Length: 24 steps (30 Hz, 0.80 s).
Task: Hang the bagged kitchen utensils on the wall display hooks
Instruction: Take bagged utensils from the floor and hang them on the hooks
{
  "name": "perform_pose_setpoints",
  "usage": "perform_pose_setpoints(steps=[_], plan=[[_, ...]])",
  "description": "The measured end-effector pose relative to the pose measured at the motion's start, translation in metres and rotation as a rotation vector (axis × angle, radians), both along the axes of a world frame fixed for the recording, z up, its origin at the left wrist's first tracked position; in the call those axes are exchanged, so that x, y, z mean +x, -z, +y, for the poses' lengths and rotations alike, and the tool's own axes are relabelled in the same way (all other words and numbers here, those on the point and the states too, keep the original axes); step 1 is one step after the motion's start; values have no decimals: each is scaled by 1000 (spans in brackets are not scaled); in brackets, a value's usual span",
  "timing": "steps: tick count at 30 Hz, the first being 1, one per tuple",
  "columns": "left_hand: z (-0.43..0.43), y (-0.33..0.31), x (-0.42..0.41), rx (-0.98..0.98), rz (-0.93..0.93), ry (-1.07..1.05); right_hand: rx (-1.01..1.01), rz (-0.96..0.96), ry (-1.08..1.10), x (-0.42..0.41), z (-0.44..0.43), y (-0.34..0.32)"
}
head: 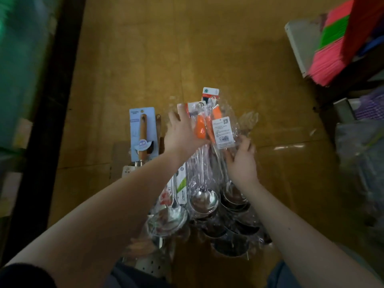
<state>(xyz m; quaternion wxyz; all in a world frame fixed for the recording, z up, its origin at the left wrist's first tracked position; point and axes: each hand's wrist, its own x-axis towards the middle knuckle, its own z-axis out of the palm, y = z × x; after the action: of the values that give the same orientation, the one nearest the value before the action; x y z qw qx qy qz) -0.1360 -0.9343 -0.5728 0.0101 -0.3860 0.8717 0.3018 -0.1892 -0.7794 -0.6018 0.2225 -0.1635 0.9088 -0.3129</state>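
Two hands on a heap of bagged utensils [204, 199] on the floor [145, 59], centre frame.
Left hand [182, 134] lies with straight fingers against an orange-handled bagged ladle [200, 127]; right hand [242, 163] curls round the labelled bag [223, 132] just beside it. Left of them lies a blue-carded utensil [142, 134].

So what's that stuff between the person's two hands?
In the head view, bagged ladles with orange handles and a white label lie between the left hand and right hand; both hands touch the plastic.
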Motion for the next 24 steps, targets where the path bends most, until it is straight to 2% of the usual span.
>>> perform_pose_setpoints(steps=[6,9,12,17,20,24], plan=[[0,-20,15,-310,121,205,76,451,-169,1,8,-13],[1,-10,18,-263,75,405,108,528,-267,-2,8,-5],[7,18,26,-207,-13,521,209,485,-399,0,16,13],[15,35,31,-216,35,482,244,397,-451,-4,22,26],[20,13,33,-230,-66,513,288,338,-478,-1,24,6],[31,-49,50,-238,-141,627,294,302,-455,19,48,-62]])
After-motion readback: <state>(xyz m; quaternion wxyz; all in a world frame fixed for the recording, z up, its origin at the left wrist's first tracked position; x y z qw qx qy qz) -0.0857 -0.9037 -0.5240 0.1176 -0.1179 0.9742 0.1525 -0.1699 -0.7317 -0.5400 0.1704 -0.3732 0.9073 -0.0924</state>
